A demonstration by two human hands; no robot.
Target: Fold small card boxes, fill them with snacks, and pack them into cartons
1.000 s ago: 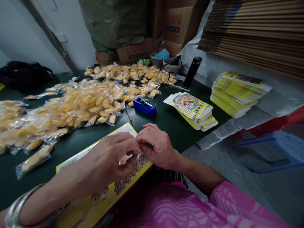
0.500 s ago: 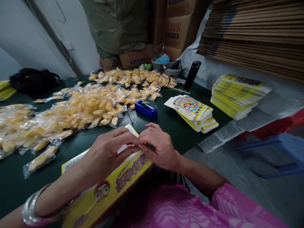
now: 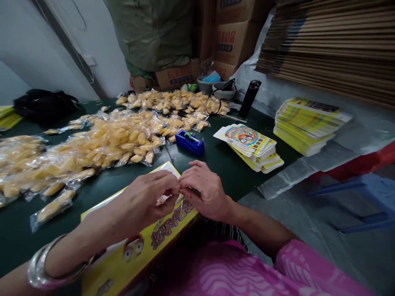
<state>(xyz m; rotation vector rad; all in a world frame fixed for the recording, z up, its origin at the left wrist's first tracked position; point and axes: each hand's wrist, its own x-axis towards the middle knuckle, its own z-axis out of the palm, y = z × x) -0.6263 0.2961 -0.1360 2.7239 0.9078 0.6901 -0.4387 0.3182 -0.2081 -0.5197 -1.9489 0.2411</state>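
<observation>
My left hand (image 3: 152, 191) and my right hand (image 3: 206, 190) meet above a printed yellow box (image 3: 123, 263) at the table's front edge. The fingertips of both are pinched together and nearly touch. Something small between them is mostly hidden; a bit of white with orange print shows under my left fingers. The box has purple lettering and a cartoon face with round eyes on its near side. Just beyond my hands stands a blue tape dispenser (image 3: 189, 143) with a roll of tape.
Clear-wrapped yellow pieces (image 3: 111, 139) lie heaped over the dark green table (image 3: 18, 234). Flat printed cards (image 3: 249, 144) and a taller yellow stack (image 3: 305, 123) are on the right. A black cylinder (image 3: 249, 98) stands behind. A blue stool (image 3: 367, 201) is beside the table.
My left fingers have curled in and downward a little, and the white bit with orange print now shows below them. My right hand has stayed almost in place.
</observation>
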